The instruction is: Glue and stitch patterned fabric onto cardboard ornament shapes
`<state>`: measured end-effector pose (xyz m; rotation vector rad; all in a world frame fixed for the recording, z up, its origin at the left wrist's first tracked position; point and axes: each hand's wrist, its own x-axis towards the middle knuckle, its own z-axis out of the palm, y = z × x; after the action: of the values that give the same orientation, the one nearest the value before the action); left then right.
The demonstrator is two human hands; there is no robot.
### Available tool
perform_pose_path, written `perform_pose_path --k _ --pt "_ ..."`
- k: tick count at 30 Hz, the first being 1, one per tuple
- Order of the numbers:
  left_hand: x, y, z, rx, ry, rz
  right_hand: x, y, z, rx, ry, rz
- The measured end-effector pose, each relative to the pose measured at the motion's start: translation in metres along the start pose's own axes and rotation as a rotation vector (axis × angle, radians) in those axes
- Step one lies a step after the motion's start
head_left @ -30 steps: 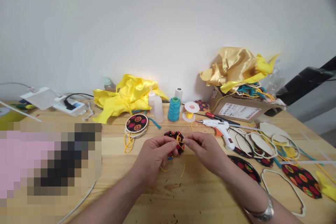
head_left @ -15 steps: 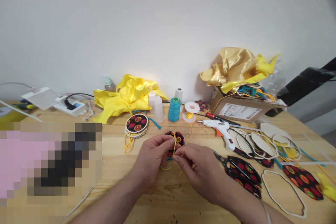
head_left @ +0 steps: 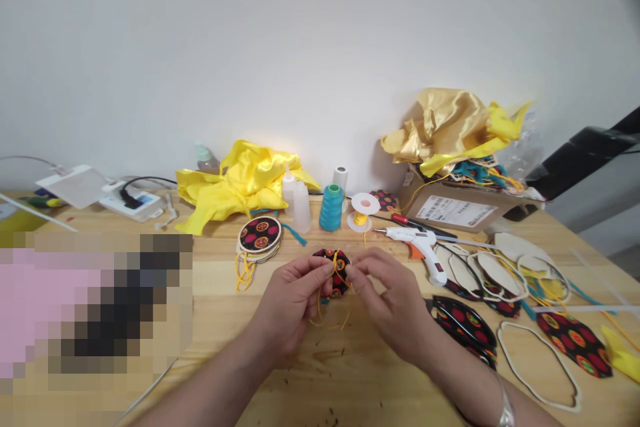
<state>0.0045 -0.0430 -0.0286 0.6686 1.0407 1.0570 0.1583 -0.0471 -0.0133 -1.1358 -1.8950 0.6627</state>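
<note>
My left hand [head_left: 287,303] is closed, thumb and forefinger pinching a yellow cord [head_left: 337,258] against a small round piece of dark patterned fabric [head_left: 342,265]. My right hand [head_left: 393,303] is at the piece's right edge, its thumb and forefinger pressed together on a strand of the cord. Thin yellow ends dangle below the fabric, between my hands. The fingertips partly hide the piece. Beyond them stands a white spool of yellow cord [head_left: 364,208].
To the right lie a white glue gun [head_left: 417,243], black-handled scissors [head_left: 463,323], pale frames [head_left: 540,363] and patterned fabric [head_left: 575,343]. Behind stand a teal thread cone [head_left: 331,208], plastic bottles [head_left: 301,208] and a cardboard box [head_left: 453,207]. A finished-looking patterned disc [head_left: 260,235] sits left.
My right hand has moved up and slightly right, from below the piece to its right edge. More of the fabric shows. My left hand keeps its pinch.
</note>
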Motion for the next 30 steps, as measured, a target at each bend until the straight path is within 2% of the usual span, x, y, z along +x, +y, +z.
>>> perform_pose_path --k 2,4,7,11,15,20,24,27,30 --pt "-0.001 0.000 0.000 0.042 0.018 -0.014 0.004 0.004 0.001 0.205 -0.017 0.188" --pt "-0.002 0.000 0.001 0.073 0.016 -0.013 0.007 0.008 0.005 0.427 -0.115 0.316" --pt "-0.003 0.002 0.003 0.112 -0.023 0.011 0.007 0.010 0.009 0.665 -0.210 0.382" --pt "-0.006 0.002 0.005 0.169 -0.071 -0.011 0.005 0.009 0.011 0.667 -0.228 0.428" --pt "-0.008 0.001 0.004 0.216 -0.088 -0.022 0.003 0.011 0.009 0.457 -0.185 0.405" --pt "-0.006 0.002 0.005 0.192 -0.071 -0.028 0.006 0.005 -0.003 0.100 -0.179 0.274" --pt "-0.005 0.003 0.005 0.132 -0.019 -0.033 0.012 -0.007 -0.034 -0.401 -0.137 0.175" --pt "-0.005 0.004 0.005 0.073 0.005 -0.029 0.001 -0.008 -0.063 -0.726 -0.236 0.238" --pt "-0.006 0.004 0.004 0.057 0.000 -0.021 -0.028 0.007 -0.085 -0.893 -0.326 0.324"
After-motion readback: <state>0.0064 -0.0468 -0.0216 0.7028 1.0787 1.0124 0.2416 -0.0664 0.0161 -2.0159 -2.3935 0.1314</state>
